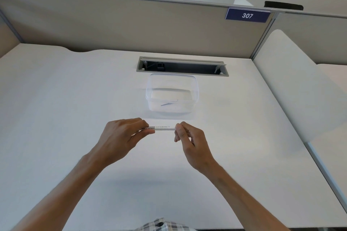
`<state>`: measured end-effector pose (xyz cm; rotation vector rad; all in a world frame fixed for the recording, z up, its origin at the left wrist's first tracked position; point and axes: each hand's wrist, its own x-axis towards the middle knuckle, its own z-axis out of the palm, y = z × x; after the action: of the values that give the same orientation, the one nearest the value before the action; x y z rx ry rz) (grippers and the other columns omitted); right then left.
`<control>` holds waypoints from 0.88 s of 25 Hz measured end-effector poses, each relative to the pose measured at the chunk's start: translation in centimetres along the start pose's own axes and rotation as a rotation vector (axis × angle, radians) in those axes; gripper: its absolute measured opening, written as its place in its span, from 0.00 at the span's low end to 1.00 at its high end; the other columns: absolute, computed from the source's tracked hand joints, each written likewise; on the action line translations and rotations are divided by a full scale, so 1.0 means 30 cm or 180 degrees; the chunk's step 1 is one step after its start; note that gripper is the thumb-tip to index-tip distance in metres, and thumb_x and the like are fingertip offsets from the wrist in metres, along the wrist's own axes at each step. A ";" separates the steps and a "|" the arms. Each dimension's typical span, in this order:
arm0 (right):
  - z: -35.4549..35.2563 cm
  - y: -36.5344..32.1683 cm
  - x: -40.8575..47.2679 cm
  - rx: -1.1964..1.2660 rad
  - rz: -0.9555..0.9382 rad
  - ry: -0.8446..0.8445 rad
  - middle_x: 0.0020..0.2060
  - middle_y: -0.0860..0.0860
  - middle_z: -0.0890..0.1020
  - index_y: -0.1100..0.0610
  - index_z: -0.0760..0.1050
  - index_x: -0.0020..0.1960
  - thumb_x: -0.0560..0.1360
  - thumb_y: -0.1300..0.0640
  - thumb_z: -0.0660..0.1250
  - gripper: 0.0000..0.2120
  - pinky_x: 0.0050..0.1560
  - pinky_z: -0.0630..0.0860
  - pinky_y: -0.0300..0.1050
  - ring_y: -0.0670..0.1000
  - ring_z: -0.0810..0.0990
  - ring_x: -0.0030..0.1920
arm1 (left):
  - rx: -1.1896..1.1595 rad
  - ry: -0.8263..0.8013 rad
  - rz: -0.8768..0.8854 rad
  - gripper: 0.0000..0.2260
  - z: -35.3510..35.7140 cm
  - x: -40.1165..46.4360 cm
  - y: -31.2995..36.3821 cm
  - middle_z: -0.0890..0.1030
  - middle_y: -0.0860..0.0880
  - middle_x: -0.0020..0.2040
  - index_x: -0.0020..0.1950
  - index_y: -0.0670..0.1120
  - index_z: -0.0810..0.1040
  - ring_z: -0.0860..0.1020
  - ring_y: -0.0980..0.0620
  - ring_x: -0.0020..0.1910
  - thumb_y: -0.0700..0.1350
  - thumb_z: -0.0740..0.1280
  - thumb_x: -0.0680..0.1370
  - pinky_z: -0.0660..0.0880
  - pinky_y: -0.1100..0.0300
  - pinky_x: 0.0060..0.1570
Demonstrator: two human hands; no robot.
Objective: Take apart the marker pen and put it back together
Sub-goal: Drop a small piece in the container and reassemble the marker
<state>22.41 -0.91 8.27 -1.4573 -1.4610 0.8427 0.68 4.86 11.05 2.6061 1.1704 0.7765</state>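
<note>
1. The marker pen (pixel 163 128) is held level above the tabletop (pixel 75 99), near the middle of the view, lying crosswise from 9 o'clock to 3 o'clock.
2. The left hand (pixel 120 135) has its grip closed around the pen's left end, fingers and thumb curled over the printed part of the white barrel.
3. The right hand (pixel 189 139) pinches the pen's right end between thumb and fingertips; what it covers, a cap or an end plug, cannot be told.
4. No gap or seam shows along the visible barrel, and no loose marker part lies on the tabletop.
5. By that, the pen reads as whole. Whether the pulling apart has not yet begun or the rejoining is just done cannot be told from this one moment.
6. At 12 o'clock from the hands stands a clear plastic container (pixel 196 88), well apart from the pen. Something thin and dark lies in its bottom, too faint to name.
</note>
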 end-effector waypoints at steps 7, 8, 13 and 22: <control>-0.011 0.019 0.005 -0.1162 -0.0877 0.0284 0.39 0.43 0.71 0.51 0.68 0.46 0.83 0.50 0.53 0.10 0.35 0.65 0.36 0.43 0.68 0.35 | -0.0510 -0.0222 -0.0477 0.13 0.014 -0.002 -0.012 0.75 0.56 0.35 0.40 0.53 0.76 0.68 0.54 0.30 0.60 0.61 0.77 0.63 0.61 0.28; -0.016 0.018 0.008 -0.1157 -0.0918 0.0270 0.39 0.42 0.70 0.51 0.68 0.46 0.83 0.51 0.53 0.10 0.35 0.65 0.36 0.42 0.68 0.35 | -0.0525 -0.0253 -0.0483 0.13 0.013 0.000 -0.011 0.75 0.56 0.35 0.40 0.53 0.75 0.68 0.54 0.30 0.60 0.61 0.77 0.63 0.60 0.28; -0.024 0.020 0.009 -0.0788 -0.0757 0.0148 0.34 0.51 0.74 0.57 0.69 0.43 0.82 0.48 0.52 0.16 0.36 0.68 0.46 0.51 0.69 0.34 | -0.0468 -0.0185 -0.0385 0.14 0.012 0.008 -0.007 0.73 0.53 0.29 0.39 0.52 0.76 0.68 0.52 0.30 0.59 0.62 0.77 0.64 0.59 0.28; -0.013 -0.031 0.039 0.0326 -0.0008 -0.0018 0.27 0.43 0.71 0.47 0.66 0.32 0.82 0.53 0.56 0.19 0.35 0.63 0.41 0.47 0.66 0.31 | 0.0381 0.0395 0.0336 0.16 0.006 0.035 -0.013 0.75 0.53 0.29 0.37 0.47 0.78 0.70 0.48 0.26 0.54 0.60 0.80 0.64 0.58 0.24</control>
<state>22.49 0.12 9.41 -1.3777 -1.4030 0.9075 1.11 5.90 11.17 2.7726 1.1526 0.9285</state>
